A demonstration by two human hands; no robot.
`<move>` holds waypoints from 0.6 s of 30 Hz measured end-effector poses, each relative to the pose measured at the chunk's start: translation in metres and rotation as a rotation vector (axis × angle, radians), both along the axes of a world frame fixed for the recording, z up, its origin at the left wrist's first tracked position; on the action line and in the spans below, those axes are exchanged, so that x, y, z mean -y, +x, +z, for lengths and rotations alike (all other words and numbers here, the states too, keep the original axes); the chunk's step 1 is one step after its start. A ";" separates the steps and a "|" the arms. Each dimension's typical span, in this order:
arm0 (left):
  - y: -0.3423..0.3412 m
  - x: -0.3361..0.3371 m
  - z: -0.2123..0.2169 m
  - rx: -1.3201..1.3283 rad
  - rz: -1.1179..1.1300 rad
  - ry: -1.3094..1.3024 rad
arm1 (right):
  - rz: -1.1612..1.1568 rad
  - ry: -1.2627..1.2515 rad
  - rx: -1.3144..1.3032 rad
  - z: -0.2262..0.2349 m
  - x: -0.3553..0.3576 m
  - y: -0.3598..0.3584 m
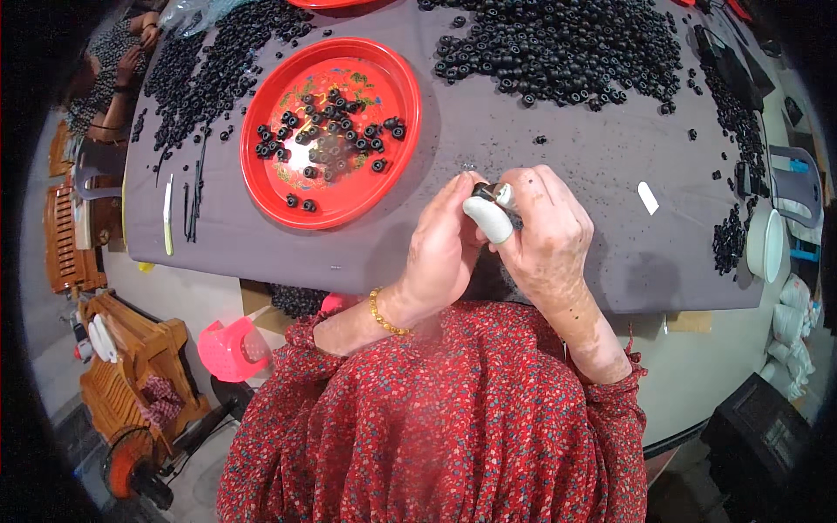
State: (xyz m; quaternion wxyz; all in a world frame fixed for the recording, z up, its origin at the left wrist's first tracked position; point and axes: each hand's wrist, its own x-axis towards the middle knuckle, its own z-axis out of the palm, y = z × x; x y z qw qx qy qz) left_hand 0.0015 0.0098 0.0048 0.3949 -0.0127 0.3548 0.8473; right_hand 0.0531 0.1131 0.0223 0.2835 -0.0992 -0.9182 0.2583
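Note:
Close together over the near middle of the table, my left hand [440, 248] and my right hand [552, 228] meet at their fingertips. Both are closed around a small dark piece [491, 188], mostly hidden by the fingers; it resembles the black parts on the table. A white covering [488, 220] wraps my right thumb, and more white shows on a finger beside it. My left wrist wears a gold-coloured bracelet [380, 312]. Left of my hands, a red round tray [261, 187] holds several small black ring-shaped parts [336, 122].
Large heaps of black parts [558, 52] cover the far table, with another heap [214, 65] at far left. A pale-handled knife [168, 218] and thin black rods [193, 196] lie left; a white slip [648, 198] lies right. A white bowl [765, 244] stands at the right edge. Another person's arm [122, 96] shows upper left.

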 end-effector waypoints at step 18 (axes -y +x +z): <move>-0.073 0.036 -0.001 -0.717 0.322 -0.688 | -0.291 0.069 0.258 -0.024 -0.062 -0.029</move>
